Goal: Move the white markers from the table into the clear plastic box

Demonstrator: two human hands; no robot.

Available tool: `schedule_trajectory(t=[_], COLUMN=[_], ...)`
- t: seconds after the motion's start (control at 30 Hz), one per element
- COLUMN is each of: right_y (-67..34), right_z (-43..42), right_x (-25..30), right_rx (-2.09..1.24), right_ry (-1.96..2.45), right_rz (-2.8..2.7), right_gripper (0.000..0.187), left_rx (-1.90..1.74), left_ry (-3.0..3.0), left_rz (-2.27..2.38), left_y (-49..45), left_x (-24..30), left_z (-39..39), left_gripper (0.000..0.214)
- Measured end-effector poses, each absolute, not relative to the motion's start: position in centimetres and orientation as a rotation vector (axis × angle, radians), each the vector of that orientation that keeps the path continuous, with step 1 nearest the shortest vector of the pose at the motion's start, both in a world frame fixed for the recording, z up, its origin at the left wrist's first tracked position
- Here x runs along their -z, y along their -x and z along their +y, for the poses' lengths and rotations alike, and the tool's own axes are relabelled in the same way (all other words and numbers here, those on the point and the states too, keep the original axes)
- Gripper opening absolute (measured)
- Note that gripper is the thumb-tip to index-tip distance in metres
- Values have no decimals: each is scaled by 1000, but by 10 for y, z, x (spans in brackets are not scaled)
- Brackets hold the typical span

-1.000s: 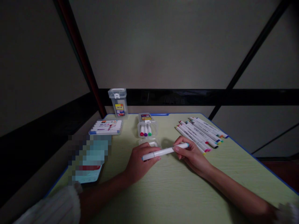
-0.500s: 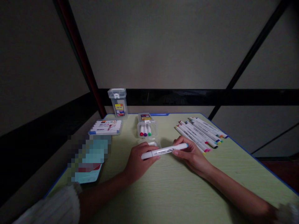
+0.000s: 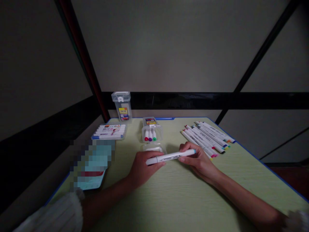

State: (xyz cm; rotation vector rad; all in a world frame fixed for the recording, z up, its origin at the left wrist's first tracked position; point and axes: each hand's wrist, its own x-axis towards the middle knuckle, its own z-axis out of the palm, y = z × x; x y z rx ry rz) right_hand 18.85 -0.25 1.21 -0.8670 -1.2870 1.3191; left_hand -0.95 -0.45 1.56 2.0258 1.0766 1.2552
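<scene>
A white marker [image 3: 169, 157] with a light blue tip end is held level across the front of me, above the table. My left hand [image 3: 142, 166] grips its grey-white left end between thumb and fingers. Near the blue end, my right hand [image 3: 196, 159] pinches the barrel with thumb and fingertips. Just beyond the marker, a clear plastic case [image 3: 159, 131] lies open on its side, with red, purple and green marker ends showing inside. Its lid [image 3: 151, 147] is partly hidden behind my left hand.
White markers [image 3: 205, 138] with coloured ends lie in a slanted row at right. At left are a flat clear pack of markers [image 3: 108, 131] and a partly blurred teal item [image 3: 93, 182]. An upright clear box [image 3: 123, 108] stands at the table's [image 3: 173, 199] back left.
The marker's blue end has shifted very slightly to the right with my right hand. Both hands keep hold of it, and everything else stays in place.
</scene>
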Motion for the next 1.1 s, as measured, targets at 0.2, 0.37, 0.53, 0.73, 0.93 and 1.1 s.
schedule_trajectory(t=[0.2,0.37,0.53,0.73,0.93,1.1], right_y=[-188,-189,-189,-189,-188,-187], right_z=[-2,-2,-2,-2,-2,-2], right_x=[-12,-12,-10,-11,-12,-13], right_rx=[-1322,-1307,-1307,-1313,-1322,-1329], right_ry=[870,911,925,915,938,959], right_rz=[-1299,-1307,-1312,-1301,-1285,-1272], right_gripper=[22,23,23,23,23,25], left_rx=[-1228,-1219,-1218,-1257,-1294,-1346], left_ry=[-1947,-1941,-1960,-1986,-2037,-2102], left_rz=[987,1000,997,997,980,974], left_y=[12,12,12,12,11,10], left_x=[-13,-15,-14,-12,-15,-13], left_z=[-3,-4,-4,-3,-3,-2], left_gripper=[28,40,32,25,18,14])
